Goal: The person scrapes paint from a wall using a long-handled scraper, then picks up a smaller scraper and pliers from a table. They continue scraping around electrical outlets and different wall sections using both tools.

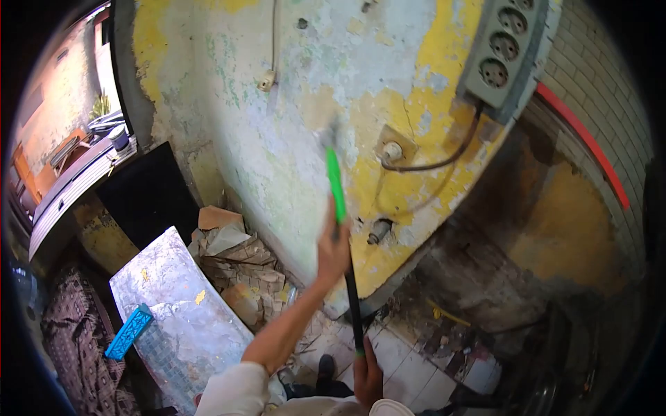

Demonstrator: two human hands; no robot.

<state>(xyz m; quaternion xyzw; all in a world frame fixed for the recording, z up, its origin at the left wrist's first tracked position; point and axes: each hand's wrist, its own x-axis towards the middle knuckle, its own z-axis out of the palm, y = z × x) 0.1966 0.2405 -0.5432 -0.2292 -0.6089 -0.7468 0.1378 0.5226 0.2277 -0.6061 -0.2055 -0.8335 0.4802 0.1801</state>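
A long-handled scraper [335, 179], with a black pole and a bright green upper section, slants up in front of the wall. My left hand [334, 246] is wrapped round it just below the green part. Lower down, near the foot of the pole, my right hand [368, 374] grips it too. Its grey head is smeared by motion and overlaps the wall [277, 159], where white and yellow paint is flaking off. To the right of the head, a plug sits in a wall socket [392, 150], and below that a short pipe stub [379, 231] sticks out.
A power strip [494, 72] hangs at the upper right, its cable running to the socket. On the left, a blue plastic piece [130, 331] lies on a worn white board [187, 305]. Cardboard and debris [243, 260] line the wall's foot; my shoe [326, 365] stands on floor tiles.
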